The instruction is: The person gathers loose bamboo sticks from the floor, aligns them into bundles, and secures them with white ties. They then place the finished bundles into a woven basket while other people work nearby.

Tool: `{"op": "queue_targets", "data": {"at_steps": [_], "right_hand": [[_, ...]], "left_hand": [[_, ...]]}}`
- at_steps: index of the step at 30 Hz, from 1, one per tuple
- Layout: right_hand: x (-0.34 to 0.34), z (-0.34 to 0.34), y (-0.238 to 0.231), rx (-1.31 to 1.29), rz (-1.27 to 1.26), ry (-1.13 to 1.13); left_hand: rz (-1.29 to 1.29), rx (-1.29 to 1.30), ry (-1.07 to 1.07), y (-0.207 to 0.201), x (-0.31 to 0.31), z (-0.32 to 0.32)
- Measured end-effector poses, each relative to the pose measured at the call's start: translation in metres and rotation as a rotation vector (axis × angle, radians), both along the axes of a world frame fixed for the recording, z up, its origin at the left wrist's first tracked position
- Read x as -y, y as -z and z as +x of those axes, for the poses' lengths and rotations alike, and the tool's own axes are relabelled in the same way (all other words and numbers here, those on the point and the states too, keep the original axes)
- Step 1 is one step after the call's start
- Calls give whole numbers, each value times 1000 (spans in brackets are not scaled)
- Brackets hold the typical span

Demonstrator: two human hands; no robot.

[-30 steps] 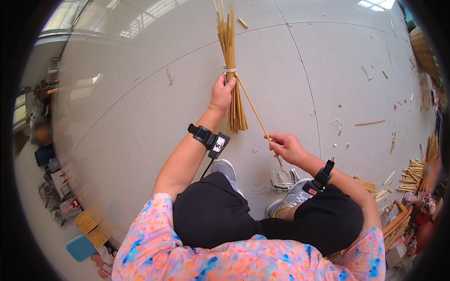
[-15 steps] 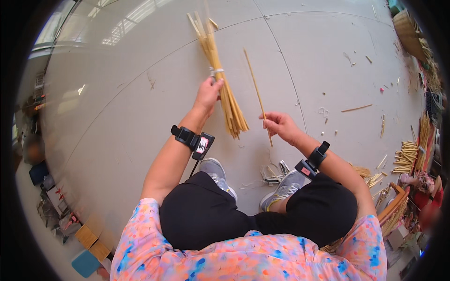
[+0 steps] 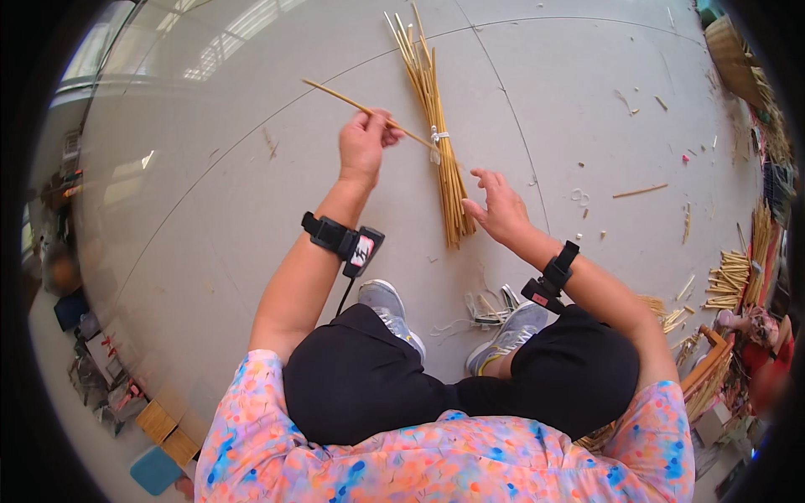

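Note:
A thin straw-coloured stalk (image 3: 335, 95) is pinched in the closed fingers of my left hand (image 3: 362, 151). It slants down to the right, its lower end reaching the white tie (image 3: 438, 135) around a bundle of similar stalks (image 3: 449, 189). The bundle stretches away from me, its far ends fanned out and uneven, its near ends closer together. I cannot tell whether it lies flat on the floor. My right hand (image 3: 503, 208) is open beside the bundle's near part, fingers apart and holding nothing.
White strips and a small striped item (image 3: 495, 310) lie by my right shoe (image 3: 511, 335). Stalk scraps, including a longer piece (image 3: 640, 191), are scattered on the floor at right. Beyond them sit short cut stalks (image 3: 728, 281) in a pile and an orange wooden frame (image 3: 707, 360).
The single stalk has passed from my right hand to my left. My left hand has let go of the bundle, which is now farther right. My right hand has opened.

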State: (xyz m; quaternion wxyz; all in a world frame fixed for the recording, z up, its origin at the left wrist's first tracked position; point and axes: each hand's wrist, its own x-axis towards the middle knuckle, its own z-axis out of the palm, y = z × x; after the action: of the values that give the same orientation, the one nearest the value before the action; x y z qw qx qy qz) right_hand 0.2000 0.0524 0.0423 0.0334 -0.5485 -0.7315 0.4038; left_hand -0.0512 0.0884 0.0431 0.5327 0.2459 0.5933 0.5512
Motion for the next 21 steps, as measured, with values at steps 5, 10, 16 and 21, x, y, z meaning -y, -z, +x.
{"op": "queue_targets", "data": {"at_steps": [5, 10, 16, 21], "right_hand": [[-7, -19, -13, 152, 66, -152], [-5, -22, -1, 175, -5, -173], [-9, -12, 19, 171, -124, -61], [-16, -16, 6, 183, -145, -10]], "left_hand": [[212, -208, -78, -28, -26, -11], [332, -438, -9, -44, -44, -10], [252, -413, -12, -28, -60, -28], [212, -293, 13, -8, -56, -16]]}}
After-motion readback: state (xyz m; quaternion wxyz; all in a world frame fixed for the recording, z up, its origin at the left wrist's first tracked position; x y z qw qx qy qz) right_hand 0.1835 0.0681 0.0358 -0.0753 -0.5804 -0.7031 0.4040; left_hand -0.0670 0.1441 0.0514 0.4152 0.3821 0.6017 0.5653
